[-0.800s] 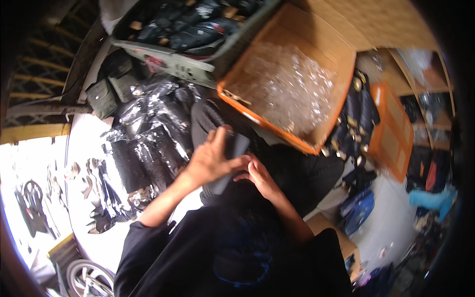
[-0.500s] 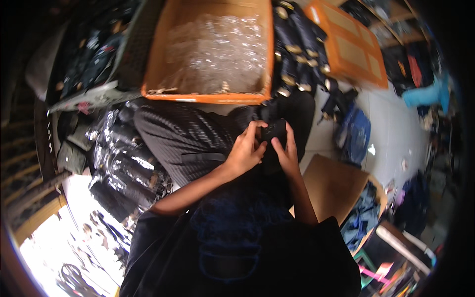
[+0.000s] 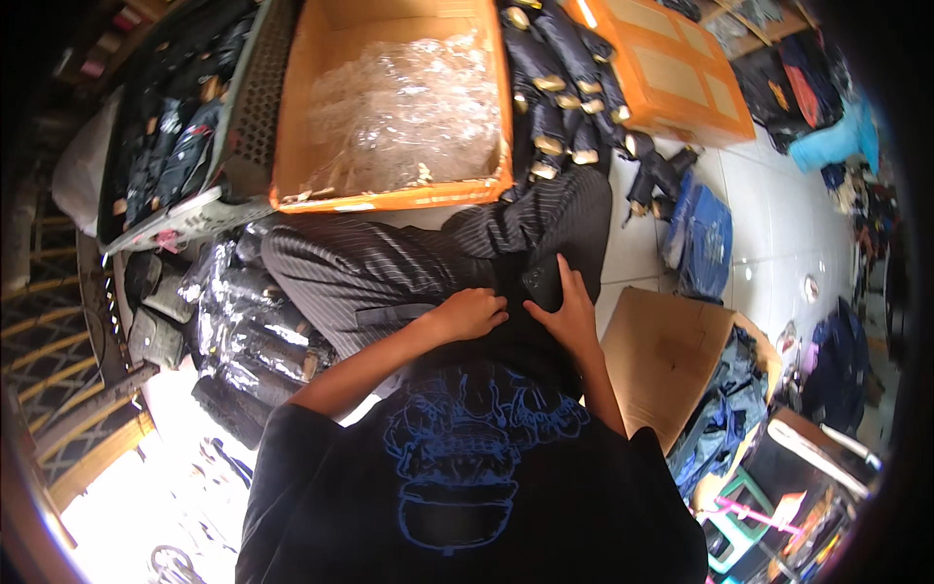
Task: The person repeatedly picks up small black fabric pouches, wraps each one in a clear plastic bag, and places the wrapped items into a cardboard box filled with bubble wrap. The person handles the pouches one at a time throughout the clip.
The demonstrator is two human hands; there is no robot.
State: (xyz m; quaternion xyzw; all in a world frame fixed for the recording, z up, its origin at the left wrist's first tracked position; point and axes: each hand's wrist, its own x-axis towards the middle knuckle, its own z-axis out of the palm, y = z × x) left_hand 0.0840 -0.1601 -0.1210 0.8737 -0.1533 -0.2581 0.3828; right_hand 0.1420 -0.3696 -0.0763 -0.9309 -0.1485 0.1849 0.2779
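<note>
I sit with crossed legs in dark striped trousers (image 3: 341, 258). Over my lap, my right hand (image 3: 572, 310) grips a small black object (image 3: 542, 282) between thumb and fingers; its kind cannot be made out against the dark cloth. My left hand (image 3: 472, 313) is a short way to the left, apart from that object. Its fingers are curled in, and whatever they may hold is hidden.
Ahead stands an open carton (image 3: 282, 146) with clear plastic sleeves (image 3: 418, 107). Dark rolled bundles (image 3: 550, 83) with tan ends lie beside it. A grey crate (image 3: 253, 127) and plastic-wrapped black bundles (image 3: 243, 321) are leftward. Rightward are blue packs (image 3: 702, 238) and a cardboard box (image 3: 662, 365).
My left hand has come off the black object and moved down and left, its fingers curling. My right hand still holds the object, slightly lower. The head view has shifted a little.
</note>
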